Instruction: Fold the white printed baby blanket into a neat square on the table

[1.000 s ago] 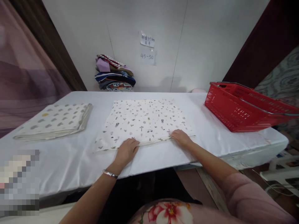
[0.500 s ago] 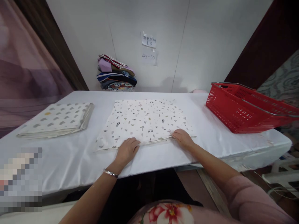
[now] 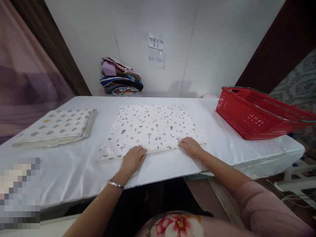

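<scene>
A white cloth (image 3: 153, 128) with small printed figures lies folded in layers, spread flat on the white-covered table (image 3: 93, 177). My left hand (image 3: 134, 158) is closed on its near edge, left of the middle, with a silver bracelet on the wrist. Further right along the same edge, my right hand (image 3: 191, 146) has its fingers closed on the cloth's layers. The fingertips of both hands are partly hidden against the fabric.
A folded cloth with grey cloud-like shapes (image 3: 59, 126) lies at the left. At the right stands a red basket (image 3: 254, 115). Several folded fabrics are stacked (image 3: 120, 79) at the back, near wall notes (image 3: 156, 51).
The whole view has shifted slightly, so things appear a little further left. Both hands keep their places at the cloth's near edge.
</scene>
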Demonstrator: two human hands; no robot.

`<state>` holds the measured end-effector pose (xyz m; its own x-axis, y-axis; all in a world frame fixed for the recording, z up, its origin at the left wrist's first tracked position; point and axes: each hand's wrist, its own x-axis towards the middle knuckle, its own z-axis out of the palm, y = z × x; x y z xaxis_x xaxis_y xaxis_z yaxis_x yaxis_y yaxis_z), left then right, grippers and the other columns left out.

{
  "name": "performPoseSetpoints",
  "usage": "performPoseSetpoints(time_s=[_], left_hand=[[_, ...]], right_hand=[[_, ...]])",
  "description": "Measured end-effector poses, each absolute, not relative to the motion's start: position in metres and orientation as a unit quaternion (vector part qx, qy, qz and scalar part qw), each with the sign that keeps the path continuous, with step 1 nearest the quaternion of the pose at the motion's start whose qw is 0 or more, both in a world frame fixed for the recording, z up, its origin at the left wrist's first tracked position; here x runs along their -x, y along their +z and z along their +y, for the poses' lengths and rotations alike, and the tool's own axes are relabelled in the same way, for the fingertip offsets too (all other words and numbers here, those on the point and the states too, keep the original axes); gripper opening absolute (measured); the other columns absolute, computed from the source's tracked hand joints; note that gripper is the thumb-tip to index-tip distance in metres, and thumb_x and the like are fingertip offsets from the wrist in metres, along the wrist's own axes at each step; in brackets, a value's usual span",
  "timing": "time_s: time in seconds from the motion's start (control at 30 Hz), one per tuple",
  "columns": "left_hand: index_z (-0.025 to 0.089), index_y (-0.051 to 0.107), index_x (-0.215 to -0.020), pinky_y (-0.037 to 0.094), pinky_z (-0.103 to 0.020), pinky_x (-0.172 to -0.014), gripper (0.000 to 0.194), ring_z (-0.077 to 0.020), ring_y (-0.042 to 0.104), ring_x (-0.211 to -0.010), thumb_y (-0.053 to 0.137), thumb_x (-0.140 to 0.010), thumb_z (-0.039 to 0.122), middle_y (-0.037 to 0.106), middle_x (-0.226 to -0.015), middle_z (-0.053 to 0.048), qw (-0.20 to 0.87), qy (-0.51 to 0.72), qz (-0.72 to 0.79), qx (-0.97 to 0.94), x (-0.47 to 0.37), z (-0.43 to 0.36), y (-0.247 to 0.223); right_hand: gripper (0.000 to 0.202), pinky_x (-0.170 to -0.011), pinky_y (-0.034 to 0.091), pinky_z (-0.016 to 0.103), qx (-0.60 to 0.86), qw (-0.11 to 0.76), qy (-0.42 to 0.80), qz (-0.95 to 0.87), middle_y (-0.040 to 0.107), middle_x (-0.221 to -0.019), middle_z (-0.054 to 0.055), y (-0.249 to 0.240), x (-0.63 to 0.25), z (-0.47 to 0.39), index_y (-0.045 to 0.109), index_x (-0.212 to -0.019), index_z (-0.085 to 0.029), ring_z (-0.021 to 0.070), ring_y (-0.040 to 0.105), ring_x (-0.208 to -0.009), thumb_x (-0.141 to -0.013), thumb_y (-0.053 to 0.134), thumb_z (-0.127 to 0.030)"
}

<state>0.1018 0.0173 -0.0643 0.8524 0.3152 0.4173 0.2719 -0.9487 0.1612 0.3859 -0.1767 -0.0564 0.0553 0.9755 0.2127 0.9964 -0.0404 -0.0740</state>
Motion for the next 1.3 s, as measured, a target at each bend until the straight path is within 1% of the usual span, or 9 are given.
performPoseSetpoints(time_s=[0.13, 0.27, 0.5, 0.6, 0.8, 0.97, 1.1, 1.2, 1.3], left_hand=[[0.019, 0.062, -0.095, 0.045, -0.037, -0.082, 0.020, -0.0220, 0.055, -0.093, 0.045, -0.084, 0.021, 0.063, -0.097, -0.007, 0.047, 0.229, 0.151, -0.960, -0.102, 0.017, -0.064], [0.019, 0.062, -0.095, 0.045, -0.037, -0.081, 0.020, -0.0215, 0.055, -0.091, 0.045, -0.085, 0.020, 0.062, -0.096, -0.007, 0.042, 0.227, 0.151, -0.961, -0.101, 0.017, -0.064], [0.019, 0.062, -0.094, 0.045, -0.036, -0.079, 0.019, -0.0214, 0.055, -0.089, 0.045, -0.084, 0.020, 0.062, -0.094, -0.007, 0.044, 0.219, 0.152, -0.963, -0.101, 0.016, -0.063], [0.019, 0.062, -0.094, 0.045, -0.036, -0.081, 0.019, -0.0215, 0.055, -0.091, 0.046, -0.084, 0.020, 0.062, -0.096, -0.007, 0.038, 0.226, 0.154, -0.961, -0.101, 0.016, -0.063], [0.018, 0.062, -0.093, 0.046, -0.036, -0.080, 0.018, -0.0211, 0.055, -0.091, 0.046, -0.085, 0.021, 0.063, -0.097, -0.007, 0.032, 0.227, 0.152, -0.961, -0.101, 0.015, -0.062], [0.018, 0.062, -0.095, 0.045, -0.036, -0.083, 0.019, -0.0216, 0.055, -0.094, 0.047, -0.084, 0.020, 0.063, -0.098, -0.007, 0.041, 0.220, 0.158, -0.962, -0.101, 0.016, -0.064], [0.018, 0.061, -0.096, 0.044, -0.036, -0.083, 0.019, -0.0215, 0.054, -0.094, 0.046, -0.085, 0.020, 0.062, -0.097, -0.006, 0.051, 0.213, 0.158, -0.963, -0.101, 0.016, -0.064], [0.018, 0.061, -0.096, 0.044, -0.036, -0.083, 0.019, -0.0213, 0.054, -0.094, 0.046, -0.085, 0.021, 0.062, -0.097, -0.006, 0.051, 0.215, 0.157, -0.962, -0.101, 0.016, -0.064], [0.018, 0.062, -0.096, 0.045, -0.036, -0.083, 0.019, -0.0214, 0.055, -0.093, 0.046, -0.085, 0.021, 0.063, -0.097, -0.007, 0.047, 0.214, 0.159, -0.963, -0.101, 0.016, -0.063]], right_hand=[[0.027, -0.079, 0.037, 0.032, 0.704, 0.061, -0.029, -0.707, 0.062, -0.099, 0.006, -0.048, -0.389, -0.174, 0.065, -0.095, -0.021, 0.0189, 0.051, -0.091, -0.091, 0.039, -0.019], [0.026, -0.076, 0.038, 0.031, 0.690, 0.033, -0.022, -0.723, 0.063, -0.096, 0.006, -0.040, -0.389, -0.170, 0.065, -0.091, -0.020, 0.0186, 0.052, -0.089, -0.091, 0.039, -0.019], [0.020, -0.074, 0.036, 0.032, 0.678, -0.058, -0.093, -0.727, 0.062, -0.091, 0.009, -0.042, -0.383, -0.166, 0.064, -0.086, -0.016, 0.0201, 0.052, -0.086, -0.086, 0.045, -0.012], [0.020, -0.074, 0.035, 0.033, 0.681, -0.075, -0.109, -0.720, 0.061, -0.091, 0.010, -0.042, -0.380, -0.165, 0.063, -0.087, -0.014, 0.0202, 0.052, -0.085, -0.088, 0.043, -0.013], [0.021, -0.080, 0.034, 0.032, 0.699, -0.058, -0.082, -0.708, 0.062, -0.098, 0.008, -0.031, -0.382, -0.169, 0.063, -0.090, -0.014, 0.0192, 0.052, -0.091, -0.088, 0.042, -0.013], [0.022, -0.078, 0.034, 0.032, 0.698, -0.071, -0.051, -0.710, 0.062, -0.096, 0.008, -0.039, -0.382, -0.175, 0.064, -0.088, -0.014, 0.0191, 0.052, -0.090, -0.088, 0.041, -0.015], [0.025, -0.080, 0.034, 0.033, 0.707, -0.064, -0.048, -0.703, 0.061, -0.099, 0.008, -0.045, -0.380, -0.176, 0.064, -0.091, -0.014, 0.0203, 0.051, -0.093, -0.090, 0.038, -0.016], [0.025, -0.080, 0.034, 0.033, 0.707, -0.054, -0.040, -0.704, 0.061, -0.102, 0.008, -0.040, -0.379, -0.178, 0.063, -0.096, -0.015, 0.0204, 0.051, -0.094, -0.091, 0.038, -0.017], [0.022, -0.080, 0.034, 0.032, 0.696, -0.059, -0.031, -0.715, 0.060, -0.103, 0.009, -0.033, -0.378, -0.180, 0.061, -0.098, -0.015, 0.0199, 0.051, -0.094, -0.089, 0.041, -0.016]])
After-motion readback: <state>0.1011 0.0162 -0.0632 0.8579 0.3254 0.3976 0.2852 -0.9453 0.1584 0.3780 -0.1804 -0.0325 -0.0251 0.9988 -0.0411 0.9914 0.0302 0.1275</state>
